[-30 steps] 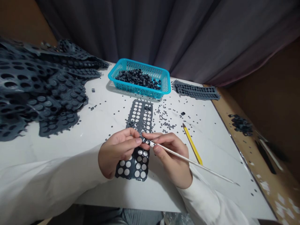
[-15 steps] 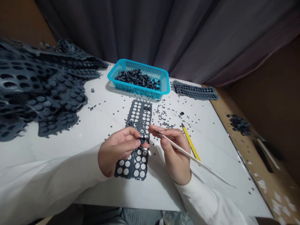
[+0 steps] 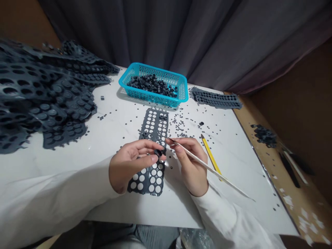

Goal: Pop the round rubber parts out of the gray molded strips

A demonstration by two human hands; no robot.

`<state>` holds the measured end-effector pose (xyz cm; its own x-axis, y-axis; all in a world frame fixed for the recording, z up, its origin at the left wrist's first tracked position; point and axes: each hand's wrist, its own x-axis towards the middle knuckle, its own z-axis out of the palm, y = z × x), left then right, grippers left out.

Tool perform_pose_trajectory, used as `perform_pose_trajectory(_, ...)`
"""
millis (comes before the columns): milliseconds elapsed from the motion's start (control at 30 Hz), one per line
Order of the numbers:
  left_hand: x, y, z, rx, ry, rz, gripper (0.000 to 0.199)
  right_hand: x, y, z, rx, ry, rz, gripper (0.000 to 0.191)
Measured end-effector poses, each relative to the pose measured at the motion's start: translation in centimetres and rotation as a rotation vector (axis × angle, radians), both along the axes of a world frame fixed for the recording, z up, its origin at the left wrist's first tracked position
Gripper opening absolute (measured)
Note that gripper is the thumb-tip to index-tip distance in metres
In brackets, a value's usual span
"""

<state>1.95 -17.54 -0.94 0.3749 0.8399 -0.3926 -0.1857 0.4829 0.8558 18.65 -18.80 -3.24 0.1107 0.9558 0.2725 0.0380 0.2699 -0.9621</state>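
Observation:
Between the thumb and fingers of my left hand (image 3: 135, 159) is a small dark rubber cap (image 3: 158, 152), its hollow side partly showing. My right hand (image 3: 193, 162) pinches a thin white stick-like tool (image 3: 215, 172) with a dark tip; the tip end points left toward the cap, a little apart from it. Below both hands a dark rubber sheet (image 3: 151, 121) with rows of round holes lies on the white table, partly hidden by my left hand. A few loose dark caps sit on that sheet. Beside my right hand lies a yellow tool (image 3: 211, 155) with a dark tip.
A blue basket (image 3: 153, 98) of small dark pieces stands at the back. Piled rubber sheets (image 3: 52, 93) fill the left side. Another rubber strip (image 3: 216, 98) lies back right. Tiny dark discs (image 3: 181, 124) are scattered over the table. More dark pieces (image 3: 263, 135) lie on the brown surface at right.
The cap in my left hand has turned, so more of its hollow side shows. My right hand and the stick-like tool have shifted slightly left.

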Motion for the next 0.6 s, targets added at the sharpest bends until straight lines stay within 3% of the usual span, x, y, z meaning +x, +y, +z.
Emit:
perform_pose_trajectory(233,-0.1,1.9,-0.4,-0.061,-0.041,0.075,0.017,0.5,0.3,-0.5,0.012,-0.169,0.029,0.016)
perform_pose_trajectory(333,-0.3,2.6,-0.8,-0.037,-0.057,0.115,0.010,0.4,0.1,-0.6,0.024,-0.251,0.132,0.022)
perform_pose_trajectory(467,-0.4,3.1,-0.9,-0.026,-0.069,0.168,0.009,0.2,-0.3,-0.6,0.059,-0.369,0.312,0.018)
perform_pose_trajectory(600,-0.5,3.5,-1.2,-0.038,-0.072,0.170,0.012,0.1,-0.2,-0.9,0.108,-0.405,0.361,0.010)
